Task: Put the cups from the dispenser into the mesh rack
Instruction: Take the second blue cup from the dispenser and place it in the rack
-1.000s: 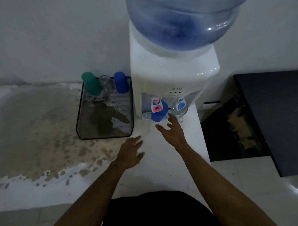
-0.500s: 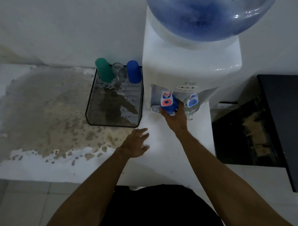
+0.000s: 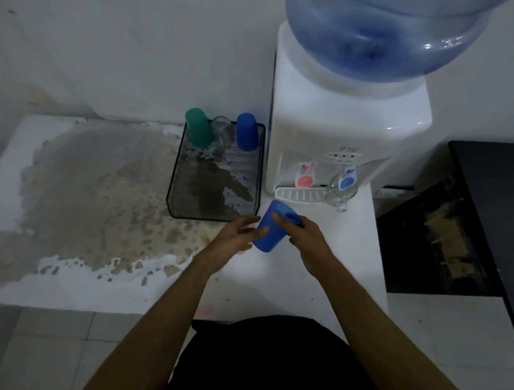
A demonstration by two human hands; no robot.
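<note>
A white table fills the middle, with a big brown stain over its left part. A white water dispenser stands at the table's back right, and a big blue water bottle sits on top of it. To the right, past the table's edge, stands a black box with a dark gap beside it.

A black mesh rack lies just left of the dispenser, almost touching it. At the back of the rack stand three cups, upside down in a row: a green cup, a clear glass and a blue cup. The front of the rack has open room.

Under the dispenser's taps is a white drip tray. A glass mug stands at its right end, under the blue tap.

A second blue cup is in the air, tilted, just in front of the rack's near right corner. The right hand has its grip around this cup from the right. The left hand is open, with its fingertips touching the cup's left side.

The table in front of the hands is bare, down to its near edge.
</note>
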